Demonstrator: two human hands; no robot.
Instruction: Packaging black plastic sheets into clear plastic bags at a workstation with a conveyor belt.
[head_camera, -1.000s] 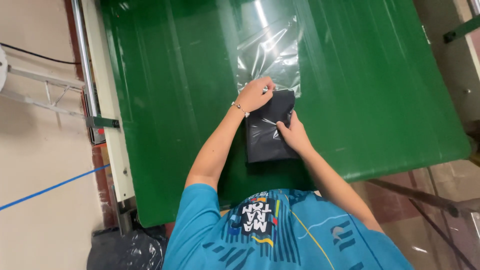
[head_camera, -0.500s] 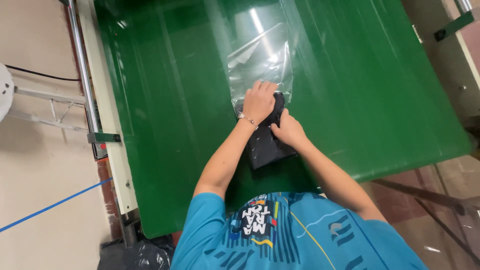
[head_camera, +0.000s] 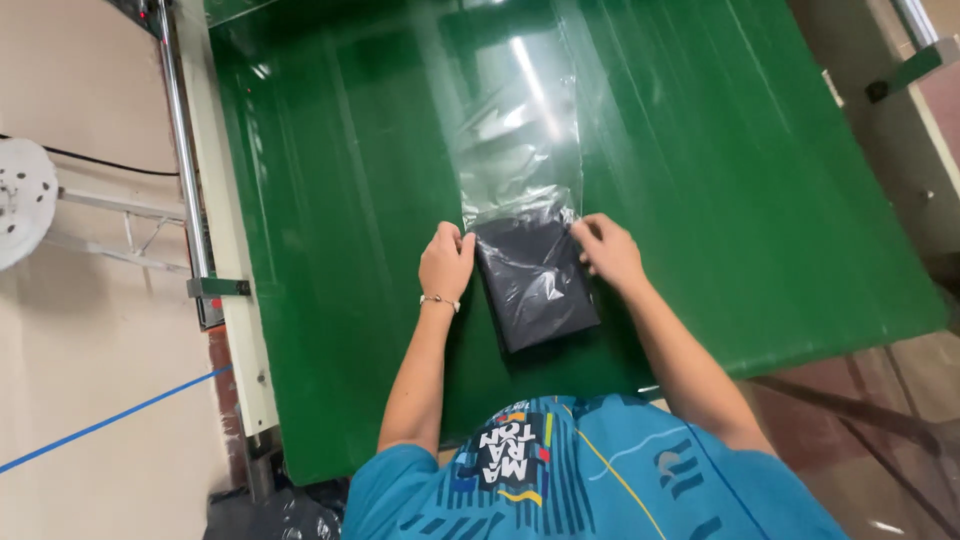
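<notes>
Both hands (head_camera: 447, 262) flanking lengthwise garment (head_camera: 537, 285)

One garment (head_camera: 535, 285) (folded), one bag (head_camera: 515, 150)

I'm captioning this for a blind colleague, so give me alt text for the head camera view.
Two bare hands, left hand and right hand, grip either side of a folded dark garment lying partly inside a clear plastic bag on a green table. The person wears a blue printed shirt.
</notes>
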